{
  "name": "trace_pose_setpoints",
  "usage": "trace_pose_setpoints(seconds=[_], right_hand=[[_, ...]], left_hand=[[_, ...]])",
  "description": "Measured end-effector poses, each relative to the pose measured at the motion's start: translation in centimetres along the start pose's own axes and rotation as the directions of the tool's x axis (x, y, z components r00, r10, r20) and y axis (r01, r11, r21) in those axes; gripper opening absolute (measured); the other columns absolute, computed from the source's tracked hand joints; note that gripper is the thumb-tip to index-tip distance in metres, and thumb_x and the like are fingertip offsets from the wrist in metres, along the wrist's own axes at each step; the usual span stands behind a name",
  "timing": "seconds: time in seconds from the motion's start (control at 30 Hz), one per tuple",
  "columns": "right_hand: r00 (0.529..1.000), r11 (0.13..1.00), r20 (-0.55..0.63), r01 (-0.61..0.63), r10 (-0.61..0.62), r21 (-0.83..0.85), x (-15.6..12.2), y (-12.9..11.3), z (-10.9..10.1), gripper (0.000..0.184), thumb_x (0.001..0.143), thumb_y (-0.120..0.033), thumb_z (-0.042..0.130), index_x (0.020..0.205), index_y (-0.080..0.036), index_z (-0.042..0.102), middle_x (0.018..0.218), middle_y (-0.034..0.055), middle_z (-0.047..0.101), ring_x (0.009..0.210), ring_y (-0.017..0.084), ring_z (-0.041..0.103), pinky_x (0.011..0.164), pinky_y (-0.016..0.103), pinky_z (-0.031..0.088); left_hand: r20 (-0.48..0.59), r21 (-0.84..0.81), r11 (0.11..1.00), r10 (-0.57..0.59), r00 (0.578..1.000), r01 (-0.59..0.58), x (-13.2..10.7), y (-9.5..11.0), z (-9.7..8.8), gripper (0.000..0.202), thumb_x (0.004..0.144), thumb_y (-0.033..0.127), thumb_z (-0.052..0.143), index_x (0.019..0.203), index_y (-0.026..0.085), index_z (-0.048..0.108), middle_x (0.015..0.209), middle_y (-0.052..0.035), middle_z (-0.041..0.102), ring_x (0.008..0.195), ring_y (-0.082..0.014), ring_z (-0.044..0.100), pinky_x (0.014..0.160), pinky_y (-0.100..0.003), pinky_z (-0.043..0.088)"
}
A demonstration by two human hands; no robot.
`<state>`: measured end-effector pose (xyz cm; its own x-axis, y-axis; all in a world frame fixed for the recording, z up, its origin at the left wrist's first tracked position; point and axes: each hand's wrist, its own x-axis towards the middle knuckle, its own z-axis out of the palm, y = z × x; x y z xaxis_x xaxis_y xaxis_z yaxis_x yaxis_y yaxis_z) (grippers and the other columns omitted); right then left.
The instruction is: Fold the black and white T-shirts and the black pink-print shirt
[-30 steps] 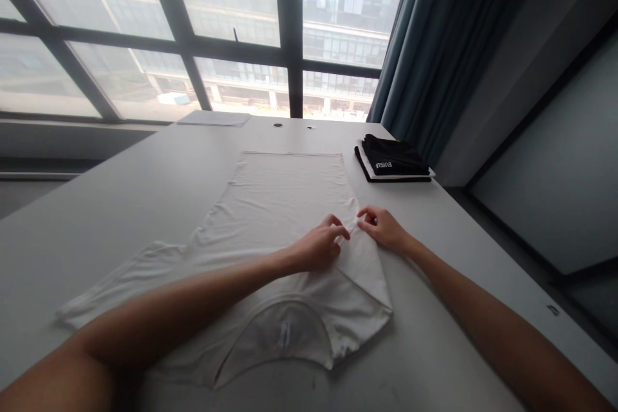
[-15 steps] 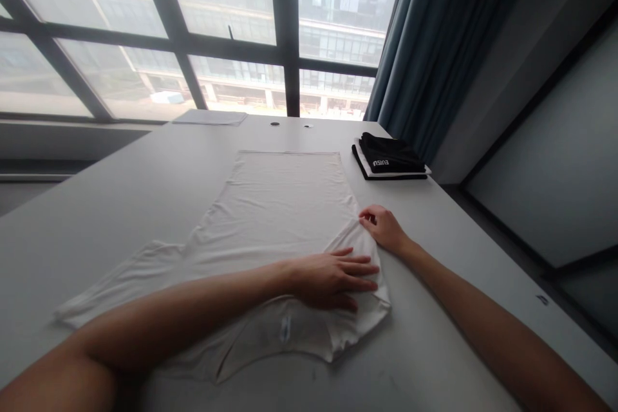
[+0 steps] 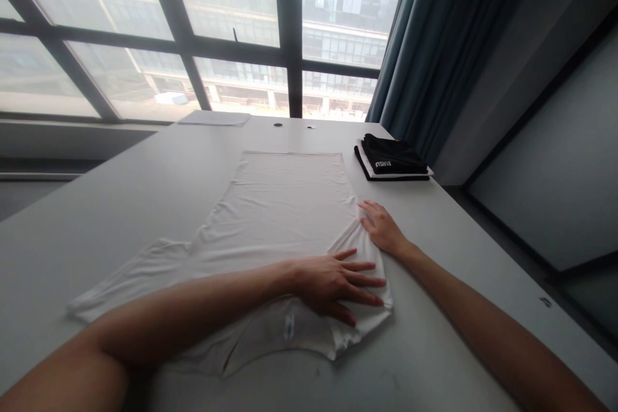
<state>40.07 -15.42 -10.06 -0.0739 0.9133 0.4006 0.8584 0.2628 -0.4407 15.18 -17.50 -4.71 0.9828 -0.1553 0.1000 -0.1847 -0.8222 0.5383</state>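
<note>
Your left hand (image 3: 333, 283): fingers wide, flat on shirt (image 3: 290, 206). Right hand (image 3: 383, 228), 3 o'clock edge: fingers narrow, grip unclear. Dragging could rumple it.

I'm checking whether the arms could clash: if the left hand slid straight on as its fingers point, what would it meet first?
Past the edge of the white shirt and a strip of table, the left hand would probably meet the right forearm first, though its height is unclear.

Two bare hands (image 3: 333, 283) (image 3: 383, 230), one white T-shirt (image 3: 290, 206)
Right of centre, one stack of three folded garments (image 3: 403, 156); upper right, one curtain (image 3: 434, 45).
</note>
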Motion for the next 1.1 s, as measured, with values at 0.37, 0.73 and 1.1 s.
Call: trace_pose_setpoints(seconds=[0.37, 0.73, 1.1], right_hand=[[0.923, 0.960, 0.265, 0.276, -0.279, 0.049, -0.6, -2.3, -0.9, 0.049, 0.102, -0.036, 0.040, 0.147, -0.019, 0.048, 0.160, 0.0105, 0.035, 0.151, 0.027, 0.022, 0.121, 0.054, 0.020], [0.923, 0.981, 0.375, 0.142, -0.084, -0.130, -0.3, -1.7, -0.8, 0.054, 0.104, -0.042, 0.036, 0.153, -0.019, 0.039, 0.163, 0.0117, 0.025, 0.152, 0.026, 0.019, 0.121, 0.053, 0.018], [0.925, 0.979, 0.373, 0.141, -0.077, -0.147, -0.5, -2.0, -0.9, 0.055, 0.104, -0.043, 0.036, 0.153, -0.020, 0.038, 0.163, 0.0108, 0.026, 0.152, 0.024, 0.018, 0.121, 0.051, 0.017]], left_hand=[[-0.199, 0.161, 0.986, 0.063, 0.978, -0.031, 0.5, -1.7, 0.9, 0.055, 0.099, 0.040, 0.055, 0.149, 0.017, 0.048, 0.153, -0.0124, 0.046, 0.147, -0.0292, 0.033, 0.123, -0.042, 0.024], [-0.022, 0.039, 0.992, 0.121, 0.992, -0.120, 0.4, 0.0, 1.0, 0.065, 0.096, 0.045, 0.059, 0.155, 0.027, 0.037, 0.157, -0.0066, 0.040, 0.149, -0.0296, 0.026, 0.124, -0.050, 0.014], [-0.099, 0.220, 0.959, 0.202, 0.974, -0.177, 1.5, 1.6, 1.6, 0.036, 0.097, 0.041, 0.061, 0.122, 0.016, 0.066, 0.121, -0.0132, 0.069, 0.107, -0.0247, 0.062, 0.095, -0.035, 0.047]])
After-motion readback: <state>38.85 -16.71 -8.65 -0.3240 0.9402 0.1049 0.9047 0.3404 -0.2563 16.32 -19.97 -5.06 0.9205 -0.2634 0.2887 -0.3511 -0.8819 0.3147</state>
